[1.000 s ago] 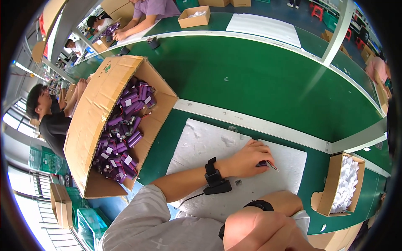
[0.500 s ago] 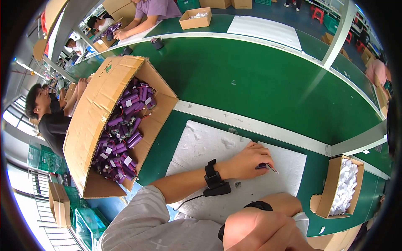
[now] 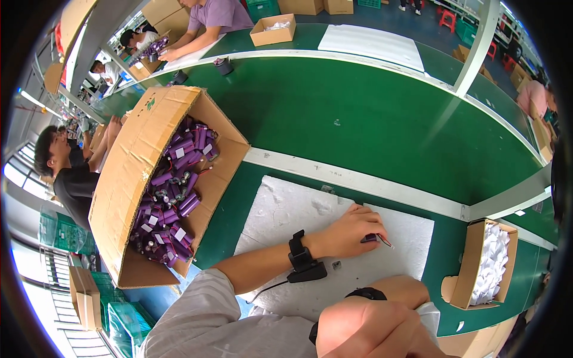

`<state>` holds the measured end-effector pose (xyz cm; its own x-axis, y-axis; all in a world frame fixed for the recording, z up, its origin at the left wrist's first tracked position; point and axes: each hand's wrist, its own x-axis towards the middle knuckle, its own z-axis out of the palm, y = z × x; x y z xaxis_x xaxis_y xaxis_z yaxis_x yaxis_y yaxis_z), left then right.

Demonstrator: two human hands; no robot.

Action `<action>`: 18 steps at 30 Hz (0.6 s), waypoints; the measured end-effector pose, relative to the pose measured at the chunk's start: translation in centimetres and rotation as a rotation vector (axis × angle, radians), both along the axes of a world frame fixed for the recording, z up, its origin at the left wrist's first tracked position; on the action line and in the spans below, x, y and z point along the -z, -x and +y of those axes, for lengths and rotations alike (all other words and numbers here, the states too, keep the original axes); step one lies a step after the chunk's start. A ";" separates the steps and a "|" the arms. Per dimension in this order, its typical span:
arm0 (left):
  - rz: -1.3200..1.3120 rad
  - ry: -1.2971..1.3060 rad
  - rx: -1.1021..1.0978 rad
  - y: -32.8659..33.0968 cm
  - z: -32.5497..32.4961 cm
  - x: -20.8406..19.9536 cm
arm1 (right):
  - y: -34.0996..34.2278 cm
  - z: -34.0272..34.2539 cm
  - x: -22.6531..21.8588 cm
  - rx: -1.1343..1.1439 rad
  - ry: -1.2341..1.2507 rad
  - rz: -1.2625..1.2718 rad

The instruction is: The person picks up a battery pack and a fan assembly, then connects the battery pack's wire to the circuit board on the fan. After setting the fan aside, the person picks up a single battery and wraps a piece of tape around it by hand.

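My left hand [image 3: 351, 231] rests on a white foam sheet [image 3: 271, 206], its fingers closed round a small purple battery pack [image 3: 369, 237]. Thin red and dark wires stick out from the pack past the fingertips, ending in a small pale connector. Most of the pack is hidden under the hand. A black strap with a small box and cable sits on the left wrist. My right hand [image 3: 373, 328] is bent up very close at the lower edge, above the sheet's near side; its fingers run out of the picture, so their grip does not show.
A tilted cardboard box [image 3: 134, 173] full of purple battery packs [image 3: 173, 191] stands at left. On the right, a small carton [image 3: 462, 277] holds white pieces [image 3: 492, 262]. A white rail [image 3: 352, 178] crosses behind the sheet, before a green belt [image 3: 358, 113]. Co-workers sit left and beyond.
The whole view has shifted slightly. My left hand keeps its closed hold on the battery pack at nearly the same spot on the sheet; my right hand looks unmoved.
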<state>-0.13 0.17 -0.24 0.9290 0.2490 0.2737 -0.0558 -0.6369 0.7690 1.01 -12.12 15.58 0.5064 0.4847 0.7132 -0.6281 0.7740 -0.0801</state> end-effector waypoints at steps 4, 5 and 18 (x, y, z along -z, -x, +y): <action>-0.002 -0.007 -0.003 0.1 0.0 0.3 | 0.2 0.1 0.3 -0.011 -0.003 0.032; -0.013 -0.022 -0.005 0.2 0.1 0.5 | 0.5 0.3 0.4 0.004 -0.024 0.059; -0.024 -0.047 -0.004 0.1 0.0 0.4 | -1.6 2.0 -0.3 -0.036 -0.137 -0.199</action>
